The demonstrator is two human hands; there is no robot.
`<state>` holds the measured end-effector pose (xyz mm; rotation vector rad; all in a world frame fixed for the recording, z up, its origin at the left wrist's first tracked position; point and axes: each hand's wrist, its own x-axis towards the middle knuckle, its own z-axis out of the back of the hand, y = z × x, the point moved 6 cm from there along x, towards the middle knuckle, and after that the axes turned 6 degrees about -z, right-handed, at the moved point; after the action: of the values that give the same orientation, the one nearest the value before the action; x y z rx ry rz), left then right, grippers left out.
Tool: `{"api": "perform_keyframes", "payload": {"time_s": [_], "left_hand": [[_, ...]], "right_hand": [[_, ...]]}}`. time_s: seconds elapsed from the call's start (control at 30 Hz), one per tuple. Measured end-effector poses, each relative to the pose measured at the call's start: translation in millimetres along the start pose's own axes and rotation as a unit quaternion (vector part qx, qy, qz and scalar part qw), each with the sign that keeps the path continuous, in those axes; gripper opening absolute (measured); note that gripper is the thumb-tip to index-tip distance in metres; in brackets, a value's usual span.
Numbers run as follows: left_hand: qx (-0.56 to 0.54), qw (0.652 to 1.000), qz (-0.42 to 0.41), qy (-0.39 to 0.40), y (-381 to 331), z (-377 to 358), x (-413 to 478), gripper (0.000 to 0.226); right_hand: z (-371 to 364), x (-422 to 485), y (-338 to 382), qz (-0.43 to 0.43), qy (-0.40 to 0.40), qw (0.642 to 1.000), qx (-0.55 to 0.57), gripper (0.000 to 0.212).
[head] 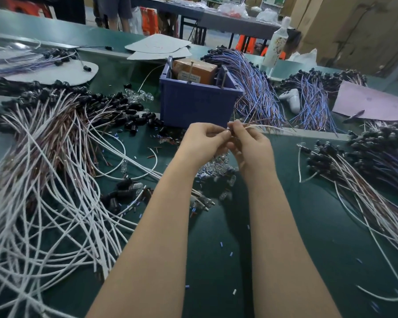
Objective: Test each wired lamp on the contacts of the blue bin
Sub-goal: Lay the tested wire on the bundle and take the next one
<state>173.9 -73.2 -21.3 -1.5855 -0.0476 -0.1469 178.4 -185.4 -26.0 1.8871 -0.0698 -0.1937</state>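
Two hands, one item held between them.

Left hand (202,140): fingers curled, thumb and forefinger pinching the wired lamp (261,126) at its near end.

Right hand (251,143): fingertips pinching the same lamp just beside the left thumb. The lamp's white and brown leads trail off to the right. The bulb end is hidden behind the fingers.

Wired lamp, position: held above the green table (239,249), near the front wall of the blue bin (198,106) and well apart from the contact pins (190,72).

Blue bin: upright at mid-table. Two contact pins stand slightly tilted at its rim, and a brown box (194,70) sits inside.

Left of the bin: a large heap of white-and-brown wires (44,180) with black sockets (129,111) at their far ends.

Right of the bin: bundles of blue-and-purple wires (257,88).

Under the hands: loose clear bulbs (221,164) and small blue scraps on the table.

Far right: a white controller (291,99) lying among wires, a pink sheet (372,102) near it, and a white bottle (276,44) behind.
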Motion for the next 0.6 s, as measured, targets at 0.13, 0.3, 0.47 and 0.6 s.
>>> {"api": "perform_keyframes", "payload": {"time_s": [0.13,0.3,0.47,0.6], "left_hand": [[0.057,0.998,-0.013,-0.013,1,3,2,0.02],[0.162,0.985,-0.052,-0.014,-5,6,5,0.023],[0.225,0.972,-0.068,-0.023,-11,5,6,0.023],[0.241,0.969,-0.055,-0.022,-8,3,5,0.023]], "right_hand": [[1,1,-3,-0.009,0.02,1.0,-0.019,0.018],[-1,1,-3,-0.02,0.031,0.999,0.027,0.019],[-4,2,-5,-0.016,0.021,0.997,0.072,0.021],[-5,5,-10,-0.018,0.014,0.997,0.078,0.021]]}}
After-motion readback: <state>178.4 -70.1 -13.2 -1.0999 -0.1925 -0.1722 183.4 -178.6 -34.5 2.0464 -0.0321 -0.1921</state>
